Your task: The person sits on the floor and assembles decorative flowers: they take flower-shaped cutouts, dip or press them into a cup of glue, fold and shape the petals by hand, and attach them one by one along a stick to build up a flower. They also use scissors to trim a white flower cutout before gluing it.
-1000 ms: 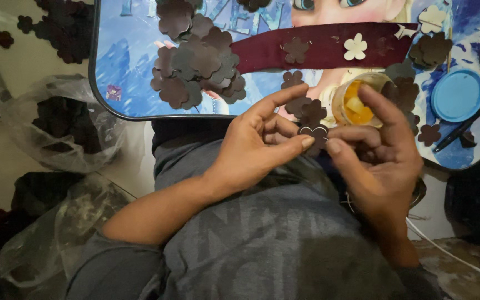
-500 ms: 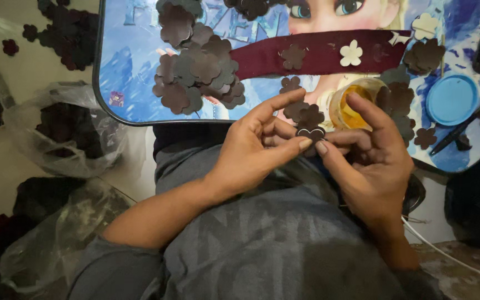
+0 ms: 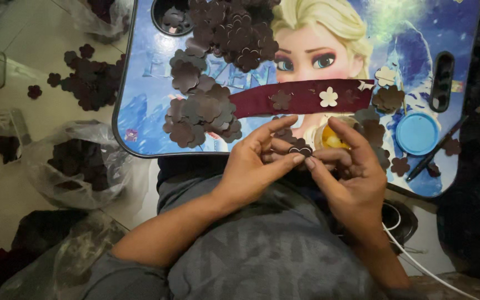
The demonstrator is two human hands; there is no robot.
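Blue round lid (image 3: pixel 416 133) on picture-printed lap desk (image 3: pixel 140 111), black pen (image 3: pixel 434 155) beside it. Maroon fabric strip (image 3: pixel 301 97) carries cream flower cutout (image 3: pixel 328 96). Clear plastic bag (image 3: pixel 79 166) of dark pieces on floor (image 3: pixel 6 189); white cable (image 3: pixel 418 261) nearby.

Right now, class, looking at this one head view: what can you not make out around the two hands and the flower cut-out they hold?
- Flower cut-out: mostly hidden between the left hand and right hand; only its scalloped top shows.
- Small yellow pot: its contents are blocked by the right hand.
- Plastic bag: dark pieces inside are blurred by the film.
- Lap tray: its far end is cut off by the top edge.
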